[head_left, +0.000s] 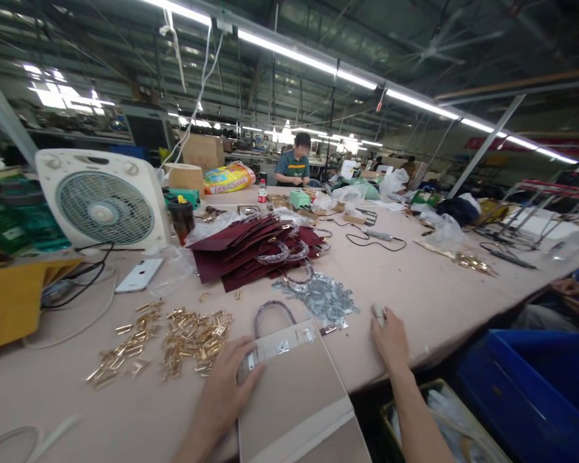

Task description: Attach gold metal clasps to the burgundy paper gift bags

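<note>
from the head view, my left hand (226, 379) lies flat with fingers spread, pressing the top corner of the beige paper bag (294, 399) just in front of me and gripping nothing. my right hand (390, 337) rests palm down on the table (439, 289), fingertips over a small pale piece (379, 313); i cannot tell whether they grip it. the bag's handle (274, 307) looks fitted already. loose gold clips (193, 337), silver pieces (321, 297) and a stack of maroon bags (251, 251) still wait beyond.
</note>
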`<state>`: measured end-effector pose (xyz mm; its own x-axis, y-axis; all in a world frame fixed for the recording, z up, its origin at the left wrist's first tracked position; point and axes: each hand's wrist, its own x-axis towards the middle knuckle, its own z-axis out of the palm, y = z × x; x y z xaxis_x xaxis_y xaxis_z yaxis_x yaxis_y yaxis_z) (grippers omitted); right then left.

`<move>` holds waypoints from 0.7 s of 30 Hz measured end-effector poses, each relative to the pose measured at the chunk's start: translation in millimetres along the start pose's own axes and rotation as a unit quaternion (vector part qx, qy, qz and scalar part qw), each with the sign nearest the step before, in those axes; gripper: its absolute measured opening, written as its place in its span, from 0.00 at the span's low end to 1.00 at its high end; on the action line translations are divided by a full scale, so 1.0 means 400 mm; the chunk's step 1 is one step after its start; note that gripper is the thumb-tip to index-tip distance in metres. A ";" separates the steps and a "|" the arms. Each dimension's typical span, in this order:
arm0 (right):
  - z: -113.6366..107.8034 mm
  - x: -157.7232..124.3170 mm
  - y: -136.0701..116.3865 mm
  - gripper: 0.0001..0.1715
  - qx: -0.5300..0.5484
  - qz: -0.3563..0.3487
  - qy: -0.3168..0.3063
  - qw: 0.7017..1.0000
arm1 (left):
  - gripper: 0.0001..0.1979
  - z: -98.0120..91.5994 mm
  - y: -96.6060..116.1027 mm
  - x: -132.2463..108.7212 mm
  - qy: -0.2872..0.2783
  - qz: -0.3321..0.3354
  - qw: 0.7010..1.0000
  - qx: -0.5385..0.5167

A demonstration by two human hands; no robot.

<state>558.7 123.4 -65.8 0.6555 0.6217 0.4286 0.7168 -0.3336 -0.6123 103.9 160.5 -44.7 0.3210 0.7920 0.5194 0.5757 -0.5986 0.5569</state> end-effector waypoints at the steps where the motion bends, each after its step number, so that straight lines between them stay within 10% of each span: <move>1: 0.003 0.000 -0.001 0.38 0.003 -0.004 -0.005 1.000 | 0.16 -0.001 0.002 -0.001 -0.001 -0.001 1.000 0.001; 6: 0.013 -0.053 -0.063 0.37 0.158 0.034 -0.015 0.987 | 0.16 -0.005 0.012 -0.002 -0.005 -0.004 1.000 0.001; 12: 0.017 -0.167 -0.227 0.29 0.507 0.110 -0.094 0.850 | 0.15 -0.006 0.018 -0.004 -0.008 -0.007 1.000 0.002; 21: 0.035 -0.225 -0.421 0.13 0.674 0.173 -0.076 0.715 | 0.16 -0.002 0.018 -0.007 -0.002 0.009 1.000 0.024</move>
<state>375.7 133.5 -10.8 0.6313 0.7711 0.0825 -0.4281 0.4352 -0.7921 106.6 153.9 -41.5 0.3344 0.7813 0.5271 0.6046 -0.6069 0.5159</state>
